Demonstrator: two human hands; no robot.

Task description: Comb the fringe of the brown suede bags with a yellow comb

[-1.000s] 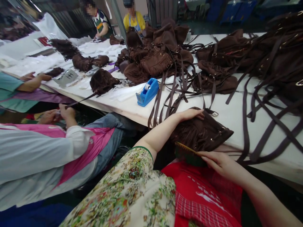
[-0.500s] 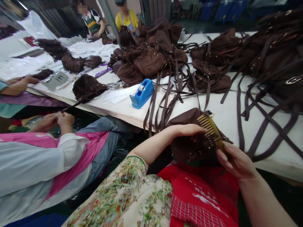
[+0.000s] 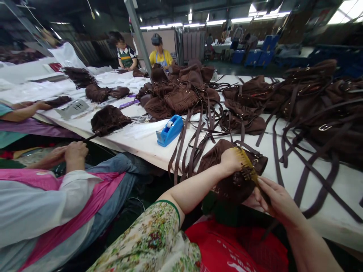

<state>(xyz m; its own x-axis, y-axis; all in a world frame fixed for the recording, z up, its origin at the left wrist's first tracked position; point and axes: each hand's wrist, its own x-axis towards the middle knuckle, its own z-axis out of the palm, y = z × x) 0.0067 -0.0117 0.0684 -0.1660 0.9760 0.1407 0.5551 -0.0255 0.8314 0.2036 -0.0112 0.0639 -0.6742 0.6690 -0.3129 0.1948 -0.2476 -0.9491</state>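
Note:
A brown fringed bag with metal rings leans at the table's front edge, before my body. My right hand is closed round the lower end of a yellowish wide-toothed comb. The comb slants up and left across the bag, its teeth facing left. My left hand is against the upper part of the bag, close behind the comb's teeth. Its fingers are hidden by the comb and the bag, so their grip does not show.
A blue tape dispenser stands on the white table. Brown bags are heaped behind it, with more bags and trailing straps to the right. At left, a co-worker's hands hold a strap of another bag.
My view has tilted up, showing more of the hall. My left hand has gone from stretched over the bag to a more bent pose. The comb now stands across its fingers.

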